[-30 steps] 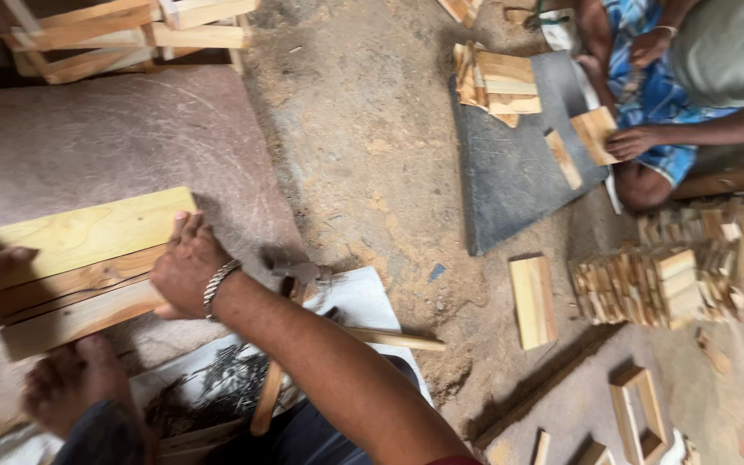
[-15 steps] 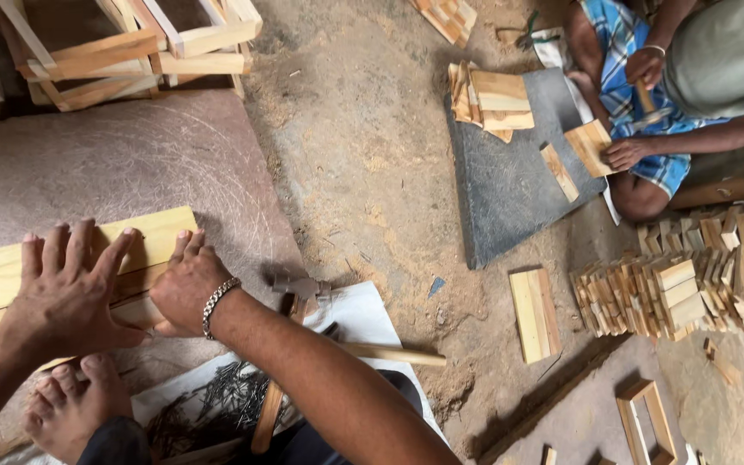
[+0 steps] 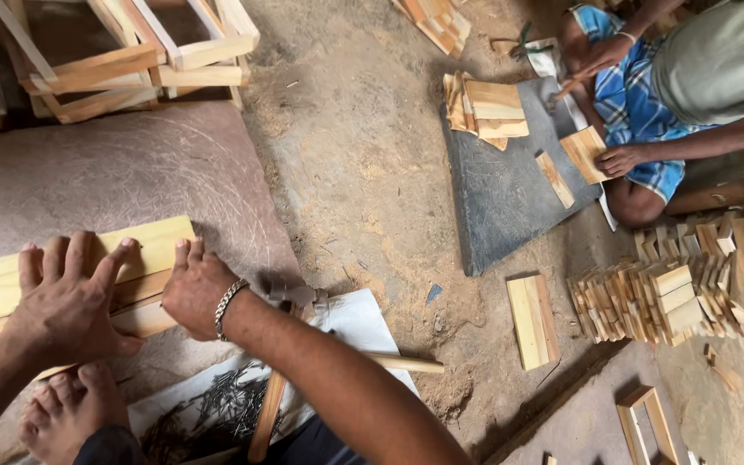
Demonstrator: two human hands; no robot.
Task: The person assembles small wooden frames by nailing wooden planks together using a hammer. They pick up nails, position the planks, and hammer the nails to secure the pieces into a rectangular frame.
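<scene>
Both hands were pressing pale wooden boards [image 3: 152, 250] flat against the brown slab [image 3: 114, 172] they lay on, so the step in hand looked like lining the pieces up edge to edge. The left hand [image 3: 66, 297] lay open, palm down, fingers spread across the boards' left half. The right hand [image 3: 195, 288] (a metal bracelet [image 3: 227, 303] on its wrist) rested just beside it on the boards' right end, fingers loosely curled over the edge and gripping nothing else. The boards sat stacked and slightly fanned, the topmost one widest and lightest.

Just below the boards, a bare foot [image 3: 66, 413] rested on the slab's near edge. To the lower right of the boards, a white sheet [image 3: 359, 323] carried a heap of dark nails [image 3: 217, 413], with two wooden sticks [image 3: 389, 362] lying across it. Above the boards, at the slab's far side, stood open wooden frames [image 3: 131, 60].

Well to the right of the boards, another person sat on the dirt floor [image 3: 363, 164], one hand [image 3: 622, 159] on a small wooden piece atop a dark grey slab [image 3: 510, 207]; stacks of short slats [image 3: 647, 297] stood near them.

As a judgement, the next move would call for keeping one palm down to stop the boards slipping while the other reached for the nails, since the pieces looked loose and nothing yet appeared to fasten them.
</scene>
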